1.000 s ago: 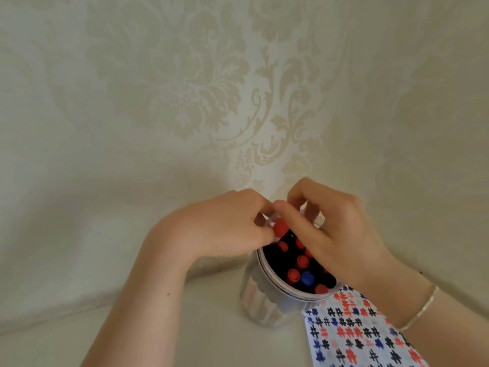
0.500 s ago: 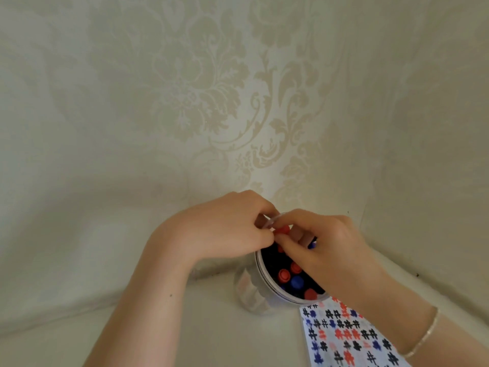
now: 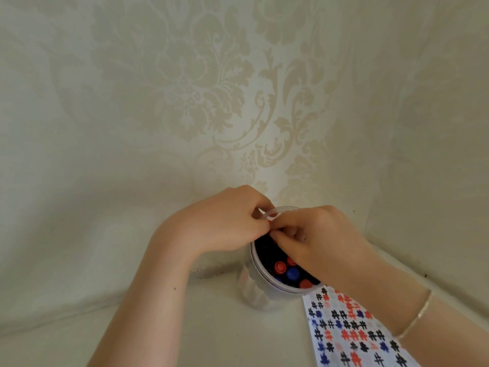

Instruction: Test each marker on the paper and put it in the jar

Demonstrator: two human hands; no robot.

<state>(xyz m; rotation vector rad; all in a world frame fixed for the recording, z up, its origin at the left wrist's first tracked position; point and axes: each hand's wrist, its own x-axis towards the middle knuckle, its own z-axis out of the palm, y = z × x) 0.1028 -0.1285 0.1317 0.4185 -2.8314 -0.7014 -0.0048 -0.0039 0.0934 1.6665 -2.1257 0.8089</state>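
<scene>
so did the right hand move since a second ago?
Yes. The right hand has dropped toward the jar mouth; its fingers now dip inside the rim, covering the red cap they held above it.

Cream-white surface (image 3: 217,329), plain, tucked into corner against damask-pattern wallpaper. Clear plastic jar (image 3: 255,290) stands upright on it, full of markers, red and blue caps up. Paper sheet (image 3: 352,332) lies flat just beside jar, covered in black, red, blue hash marks.
</scene>
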